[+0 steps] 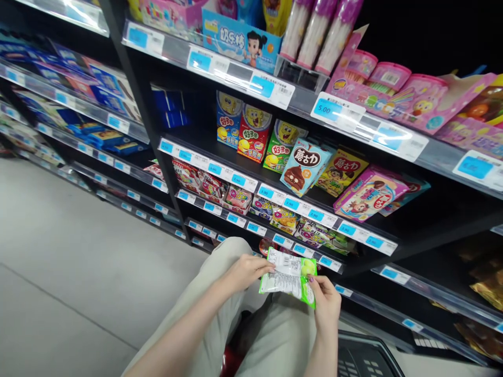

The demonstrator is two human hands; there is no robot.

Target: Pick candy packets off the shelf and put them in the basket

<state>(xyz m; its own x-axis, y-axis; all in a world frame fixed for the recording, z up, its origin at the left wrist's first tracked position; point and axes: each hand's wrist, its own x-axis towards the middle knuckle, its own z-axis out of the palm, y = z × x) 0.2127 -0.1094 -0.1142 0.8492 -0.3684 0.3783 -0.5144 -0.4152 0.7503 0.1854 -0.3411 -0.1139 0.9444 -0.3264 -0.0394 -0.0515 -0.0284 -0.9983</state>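
Between my two hands is a small green and white candy bag (288, 276), its printed back turned up toward me. My left hand (249, 269) pinches the bag's left end with thumb and fingers. At the right end, my right hand (325, 298) grips the green edge, thumb on top. The bag is held above my knees, close in front of the lower shelves. Some of the fingers are hidden under the bag.
Shelves of boxed snacks (254, 132) rise ahead, with price-tag rails (243, 180) along their edges. Smaller candy bags (283, 219) fill the shelf below. A dark plastic basket (367, 353) stands on the floor at my right. Grey floor (70, 262) stretches to the left.
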